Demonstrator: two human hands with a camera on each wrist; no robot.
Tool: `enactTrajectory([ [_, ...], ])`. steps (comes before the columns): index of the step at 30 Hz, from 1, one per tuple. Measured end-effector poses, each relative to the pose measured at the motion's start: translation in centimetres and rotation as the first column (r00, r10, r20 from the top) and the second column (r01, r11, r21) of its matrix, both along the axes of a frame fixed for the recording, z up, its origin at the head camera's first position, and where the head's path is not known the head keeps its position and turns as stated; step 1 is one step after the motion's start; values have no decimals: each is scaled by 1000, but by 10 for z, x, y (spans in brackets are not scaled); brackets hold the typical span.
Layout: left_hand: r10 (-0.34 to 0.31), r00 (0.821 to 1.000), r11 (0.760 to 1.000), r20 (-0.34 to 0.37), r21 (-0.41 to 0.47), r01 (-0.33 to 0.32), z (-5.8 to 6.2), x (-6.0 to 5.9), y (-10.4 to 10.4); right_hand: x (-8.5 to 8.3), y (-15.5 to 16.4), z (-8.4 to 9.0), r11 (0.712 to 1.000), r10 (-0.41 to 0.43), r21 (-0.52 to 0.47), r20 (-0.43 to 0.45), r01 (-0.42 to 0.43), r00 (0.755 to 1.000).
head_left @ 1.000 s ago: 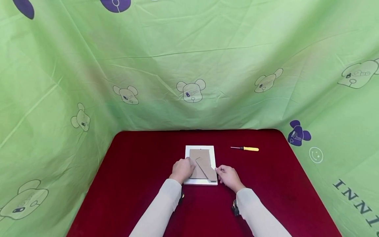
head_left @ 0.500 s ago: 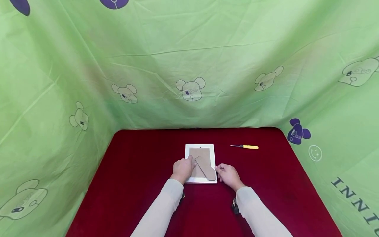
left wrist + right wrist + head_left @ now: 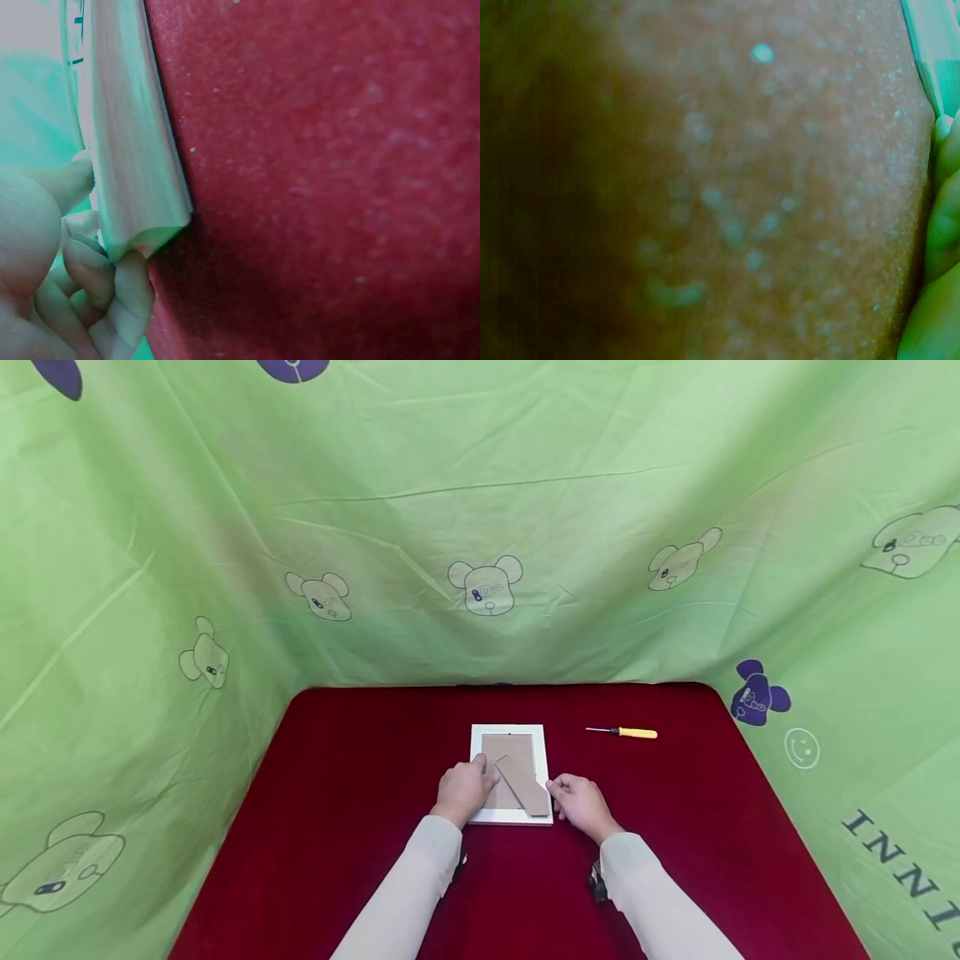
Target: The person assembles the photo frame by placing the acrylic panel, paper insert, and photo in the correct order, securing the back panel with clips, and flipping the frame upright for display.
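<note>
A white picture frame [image 3: 476, 743] lies back up on the red cloth, its brown backing board [image 3: 506, 747] showing. A brown stand leg [image 3: 527, 789] slants across the board toward the lower right corner. My left hand [image 3: 462, 789] grips the frame's left side; in the left wrist view the thumb is on top and curled fingers [image 3: 131, 292] press against the frame's end [image 3: 135, 135]. At the right edge, my right hand [image 3: 583, 806] pinches the frame between thumb and forefinger. Only a corner of the frame [image 3: 937, 52] and some fingers [image 3: 945, 232] show in the right wrist view.
A screwdriver [image 3: 636, 733] with a yellow handle lies to the right beyond the frame. Red cloth [image 3: 360, 760] covers the table. Green printed curtains [image 3: 487, 652] stand behind it and on both sides.
</note>
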State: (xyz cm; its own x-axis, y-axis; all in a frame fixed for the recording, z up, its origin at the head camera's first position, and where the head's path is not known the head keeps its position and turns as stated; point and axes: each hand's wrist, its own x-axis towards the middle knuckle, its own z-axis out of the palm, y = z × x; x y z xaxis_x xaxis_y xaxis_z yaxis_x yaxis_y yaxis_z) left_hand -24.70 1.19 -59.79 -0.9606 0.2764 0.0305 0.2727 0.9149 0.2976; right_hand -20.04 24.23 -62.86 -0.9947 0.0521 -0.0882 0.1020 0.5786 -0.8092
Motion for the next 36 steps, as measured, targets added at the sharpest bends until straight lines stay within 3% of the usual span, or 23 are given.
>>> enactTrajectory([
  [4, 0, 1000, 998, -13, 64, 1, -4, -1, -2, 0, 0, 0, 1000, 1, 0, -3, -1, 1000],
  [13, 19, 999, 977, 34, 213, -26, -13, -5, -8, 1, 0, 0, 1000, -4, -12, 5, 4, 1000],
  [16, 28, 996, 947, 85, 318, -54, -14, -4, -13, 2, 0, 1, 1000, -1, -13, 5, 1, 1000],
  [21, 30, 987, 875, 160, 473, -103, -13, -3, -26, 2, -2, 1, 1000, -5, -9, -1, 5, 1000],
  [25, 19, 977, 859, 212, 497, -125, -13, -4, -35, 1, -2, 0, 1000, -2, -22, 4, 2, 1000],
  [30, 2, 955, 849, 298, 504, -159, -14, -4, -42, 1, -2, 0, 1000, -2, -19, -8, 2, 1000],
  [32, -20, 944, 834, 331, 526, -167, -17, -4, -44, 1, -2, 0, 1000, -4, -14, -10, 4, 1000],
  [33, -35, 938, 822, 346, 543, -170, -19, -4, -45, 1, -2, 0, 1000, -4, -13, -10, 4, 1000],
  [36, -93, 907, 754, 410, 624, -205, -26, -6, -49, 2, -2, 0, 1000, -3, -15, -1, 3, 1000],
])
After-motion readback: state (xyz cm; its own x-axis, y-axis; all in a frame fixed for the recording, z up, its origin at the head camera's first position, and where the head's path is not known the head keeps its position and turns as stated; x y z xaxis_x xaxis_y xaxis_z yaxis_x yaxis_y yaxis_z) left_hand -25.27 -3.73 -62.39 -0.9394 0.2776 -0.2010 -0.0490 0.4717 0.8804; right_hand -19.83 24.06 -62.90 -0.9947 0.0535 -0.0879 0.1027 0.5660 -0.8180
